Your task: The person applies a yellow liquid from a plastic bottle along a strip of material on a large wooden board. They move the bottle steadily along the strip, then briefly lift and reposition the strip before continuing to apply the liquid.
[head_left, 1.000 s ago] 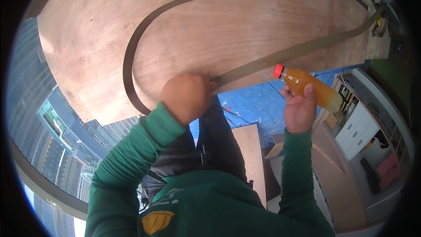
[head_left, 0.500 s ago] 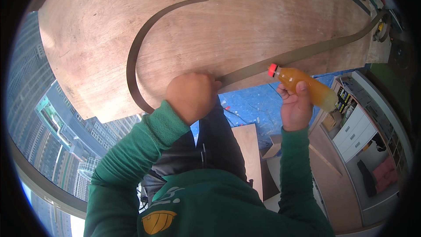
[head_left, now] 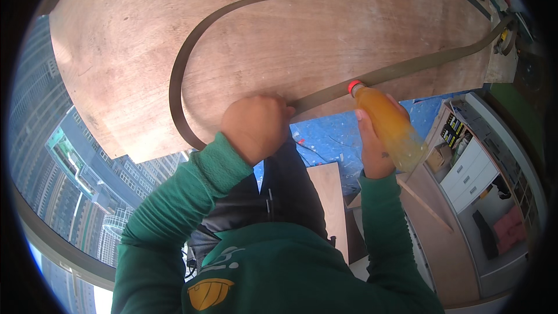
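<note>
My left hand (head_left: 256, 127) is closed in a fist around a long brown edge-banding strip (head_left: 407, 67) at the near edge of the plywood board (head_left: 279, 46). From the fist, one part of the strip curls back over the board on the left; the other runs far to the right. In my right hand (head_left: 373, 145) is a clear plastic bottle (head_left: 390, 125) of amber liquid, its red cap end tilted toward the strip. That end overlaps the strip's near edge; whether it touches, I cannot tell. The bottle's body hides part of my right palm and fingers.
Tools and a tape measure (head_left: 507, 40) lie by the board's far right end, near a short dark strip piece (head_left: 474, 1). Blue sheeting (head_left: 328, 142) covers the floor below. A white drawer cabinet (head_left: 471, 177) stands right; a window (head_left: 75, 157) is on the left.
My right hand has turned the bottle more steeply, its base swinging down and left. The cap end has moved slightly left and up, onto the strip's edge. My left hand stays put.
</note>
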